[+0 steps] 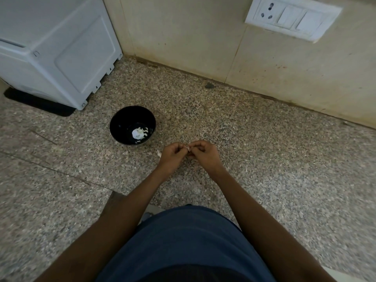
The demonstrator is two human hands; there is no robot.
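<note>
Two bare forearms reach forward over a dark-blue cloth shirt point(183, 241), and they meet low over the speckled grey-brown granite bench point(264, 159), where dropped bits would be caught. The left hand point(173, 156) and the right hand point(204, 153) are knuckle to knuckle. Both have their fingers curled in tight, and their tips pinch one small pale piece point(187, 147) between them. It looks like a garlic clove being skinned, though it is too small to be sure. Each hand probably steadies it against the other's pull, so the skin can be worked off with the nails.

A thin white scrap point(159, 153) lies on the bench just beside the left hand, likely a flake of shed skin.

Further out and to the left, near the hands but apart from them, a glossy black round bowl point(120, 123) stands upright. In its bottom sits a white clump with loose white slivers point(138, 133). That position suits a short reach for dropping in what has been worked.

Beyond the bowl a white plastic appliance housing point(67, 58) rests on a black mat point(40, 104) in the corner. A stained cream wall point(183, 37) closes the back, with a white socket-and-switch plate point(293, 17) mounted on it at the right.
</note>
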